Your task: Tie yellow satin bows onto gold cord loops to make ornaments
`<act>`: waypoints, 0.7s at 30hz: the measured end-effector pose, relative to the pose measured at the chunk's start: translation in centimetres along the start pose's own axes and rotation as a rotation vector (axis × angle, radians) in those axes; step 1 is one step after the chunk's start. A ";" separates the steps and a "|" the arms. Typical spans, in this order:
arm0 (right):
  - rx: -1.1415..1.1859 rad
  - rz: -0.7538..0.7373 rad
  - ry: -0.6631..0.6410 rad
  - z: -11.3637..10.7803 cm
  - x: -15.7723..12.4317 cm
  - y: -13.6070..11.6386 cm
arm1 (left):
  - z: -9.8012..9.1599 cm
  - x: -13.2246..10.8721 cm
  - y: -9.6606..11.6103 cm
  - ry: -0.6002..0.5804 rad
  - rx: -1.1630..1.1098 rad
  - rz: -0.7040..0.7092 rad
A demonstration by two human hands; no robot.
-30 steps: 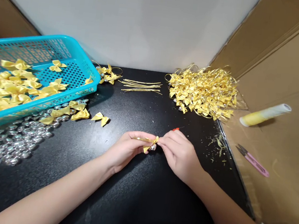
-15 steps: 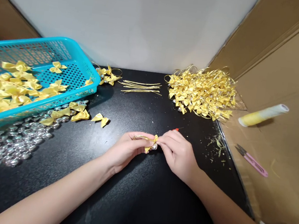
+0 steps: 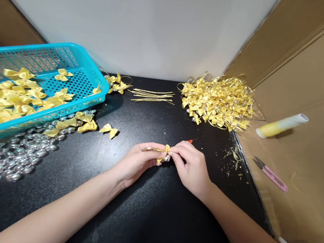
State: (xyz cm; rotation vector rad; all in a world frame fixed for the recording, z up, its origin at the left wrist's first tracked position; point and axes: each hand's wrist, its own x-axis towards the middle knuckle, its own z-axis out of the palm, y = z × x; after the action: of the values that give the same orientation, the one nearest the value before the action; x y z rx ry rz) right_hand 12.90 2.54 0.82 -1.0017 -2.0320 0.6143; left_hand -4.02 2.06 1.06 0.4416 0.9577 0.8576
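Between thumb and fingers, my left hand (image 3: 141, 161) pinches a small yellow ribbon bow (image 3: 167, 149) with a gold cord loop (image 3: 153, 149). A silver bead (image 3: 167, 158) hangs just below the bow. My right hand (image 3: 190, 165) is closed at the bow's right side, its thumb and index fingertips pressed together there; what they grip is too small to make out. Both hands are above the middle of the black table (image 3: 139, 213). A loose yellow bow (image 3: 109, 130) lies to the left of them.
A blue basket (image 3: 95, 77) of yellow bows stands at left, with silver beads (image 3: 19, 151) before it. Gold cords (image 3: 152, 96) lie at the back, beside a heap of finished-looking bows (image 3: 217, 100). Pink snips (image 3: 273, 176) and a tube (image 3: 281, 126) lie right.
My right fingertips have shifted slightly at the bow, and the hand is a little more turned. The left hand keeps its pinch. The whole view has moved slightly.
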 end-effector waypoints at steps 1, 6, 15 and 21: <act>0.012 0.022 0.001 0.0 0.0 0.0 | 0.0 0.0 0.0 0.000 -0.012 0.003; 0.031 0.118 0.023 -0.4 0.2 -0.1 | -0.2 0.1 0.1 0.008 -0.049 0.023; 0.102 0.160 0.052 -0.4 0.2 0.1 | -0.1 0.0 0.2 -0.018 -0.028 0.025; 0.161 0.197 0.073 0.0 0.0 0.2 | -0.3 0.0 0.1 -0.026 -0.031 0.010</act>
State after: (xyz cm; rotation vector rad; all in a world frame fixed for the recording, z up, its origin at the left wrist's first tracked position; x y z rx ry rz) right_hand 12.98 2.61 0.66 -1.1190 -1.8023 0.8192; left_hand -4.31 2.15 0.99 0.4303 0.9183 0.8725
